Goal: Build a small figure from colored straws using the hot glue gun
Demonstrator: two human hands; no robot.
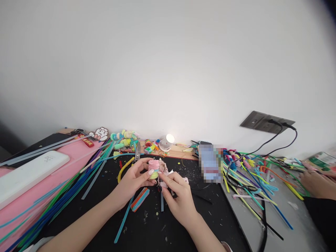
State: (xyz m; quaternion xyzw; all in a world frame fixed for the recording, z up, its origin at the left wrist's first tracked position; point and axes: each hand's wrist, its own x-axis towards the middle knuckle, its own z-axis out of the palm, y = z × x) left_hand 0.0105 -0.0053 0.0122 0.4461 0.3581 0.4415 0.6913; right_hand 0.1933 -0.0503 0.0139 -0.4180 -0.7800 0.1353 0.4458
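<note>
Over the black mat (147, 231), my left hand (132, 180) is closed around a small fuzzy pipe-cleaner piece (154, 165), pink on top with a yellow-green band below. The fingers of my right hand (178, 196) are pinched together at its lower right side, by a thin dark stem-like part. Brown and white fuzzy bits show behind the fingers; their shape is partly hidden. Just below my left hand lies a short bundle of orange and blue pipe cleaners (140, 200). A blue pipe cleaner (124, 220) lies alongside it. Pliers (138, 151) rest beyond my left hand.
Long pipe cleaners (70, 189) spread over the pink surface at left, near a white case (34, 176). At the back stand a paper cup (167, 142) and a phone (210, 163). Cables run from a wall socket (267, 121). Another person's hand (317, 183) is at far right.
</note>
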